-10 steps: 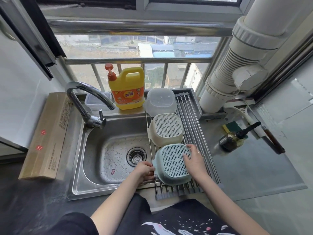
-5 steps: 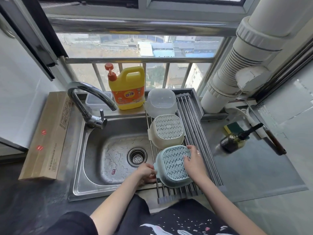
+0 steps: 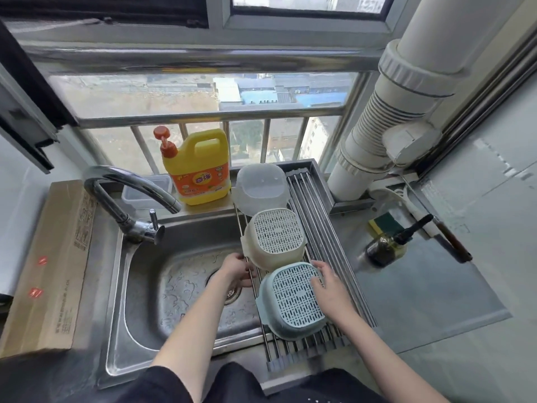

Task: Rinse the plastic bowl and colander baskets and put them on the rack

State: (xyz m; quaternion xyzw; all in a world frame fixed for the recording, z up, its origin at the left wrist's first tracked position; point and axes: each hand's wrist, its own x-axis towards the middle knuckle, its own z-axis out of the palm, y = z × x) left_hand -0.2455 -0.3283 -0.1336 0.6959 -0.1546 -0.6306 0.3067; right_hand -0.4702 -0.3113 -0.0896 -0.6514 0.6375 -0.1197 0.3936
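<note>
I find the pale-blue perforated plastic colander basket [image 3: 293,301] upturned on the steel roll-up rack [image 3: 328,245] over the sink — light, stiff, likely wet-slick, best held by its rim — my right hand [image 3: 329,286] resting flat-fingered against it, my left hand [image 3: 236,270] curled at the rack's edge, grip unclear.

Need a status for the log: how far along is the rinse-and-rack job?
Nearly done. Done: the clear plastic bowl, the cream colander and the blue colander all sit upside down on the rack over the sink. In hand: the right hand rests on the blue colander; the left hand is at the rack's left edge. Left: only letting go.
</note>
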